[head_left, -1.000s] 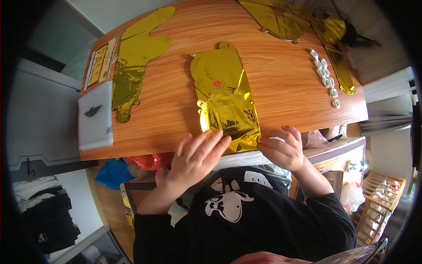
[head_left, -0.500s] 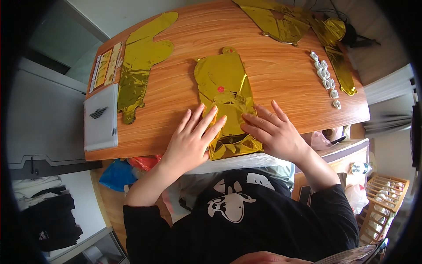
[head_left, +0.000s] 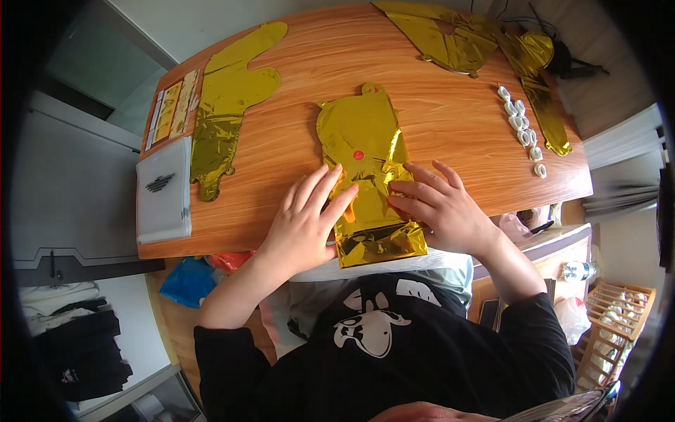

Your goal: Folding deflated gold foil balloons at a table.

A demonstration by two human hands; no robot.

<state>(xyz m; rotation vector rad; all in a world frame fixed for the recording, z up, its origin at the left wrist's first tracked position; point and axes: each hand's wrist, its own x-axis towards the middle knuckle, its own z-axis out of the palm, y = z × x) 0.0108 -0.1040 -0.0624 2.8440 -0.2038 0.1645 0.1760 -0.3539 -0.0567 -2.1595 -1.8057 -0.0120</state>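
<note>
Both hands flatten a gold foil balloon at the near edge of the table.

The left hand (head_left: 304,221) and right hand (head_left: 439,207) lie spread, palms down, fingers splayed, pinching nothing, pressing the deflated gold foil balloon (head_left: 365,179) onto the wooden table (head_left: 450,119). Its crumpled near end overhangs the table's near edge, so a hard outward push could slide it off into the lap. The foil is already creased; uneven pressure may set wrinkles or split a seam. Another flat gold balloon (head_left: 228,105) lies well to the left, and small white clips (head_left: 522,126) lie to the right, both clear of the hands.
</note>
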